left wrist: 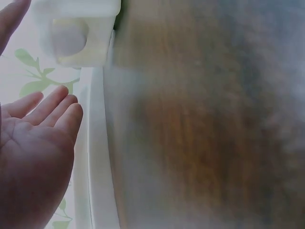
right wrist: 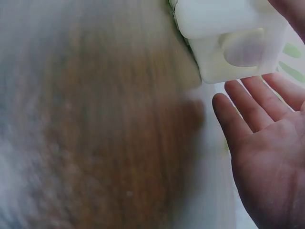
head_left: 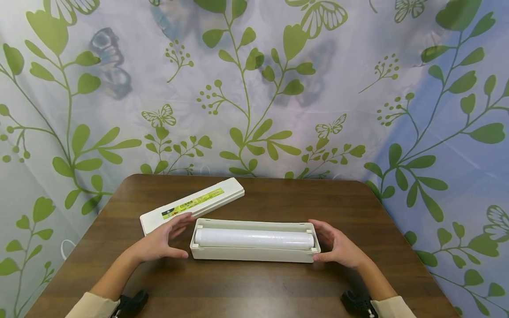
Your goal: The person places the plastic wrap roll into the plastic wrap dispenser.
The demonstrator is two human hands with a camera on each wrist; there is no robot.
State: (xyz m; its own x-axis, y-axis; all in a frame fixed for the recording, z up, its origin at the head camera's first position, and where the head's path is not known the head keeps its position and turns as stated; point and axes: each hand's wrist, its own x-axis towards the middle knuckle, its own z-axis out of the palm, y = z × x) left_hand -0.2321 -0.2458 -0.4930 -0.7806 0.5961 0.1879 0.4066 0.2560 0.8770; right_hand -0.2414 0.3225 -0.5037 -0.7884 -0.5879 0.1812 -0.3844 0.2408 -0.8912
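Observation:
A long white box [head_left: 254, 254] without its cover lies across the table, a white roll of what looks like cling film [head_left: 254, 239] inside it. Just off the box's left end, my left hand [head_left: 161, 240] is spread with thumb and fingers apart, holding nothing; the left wrist view shows its palm [left wrist: 35, 148] turned up. My right hand [head_left: 341, 248] is around the right end, thumb at the front corner. In the right wrist view its relaxed fingers [right wrist: 257, 102] reach the box end [right wrist: 212, 62]; whether they touch is unclear.
Behind and left of the box lies its white lid [head_left: 232, 189] at a slant, with a green label [head_left: 192, 203], close to my left fingertips. The brown wooden table [head_left: 254, 291] meets a leaf-patterned curtain [head_left: 254, 110] at the back.

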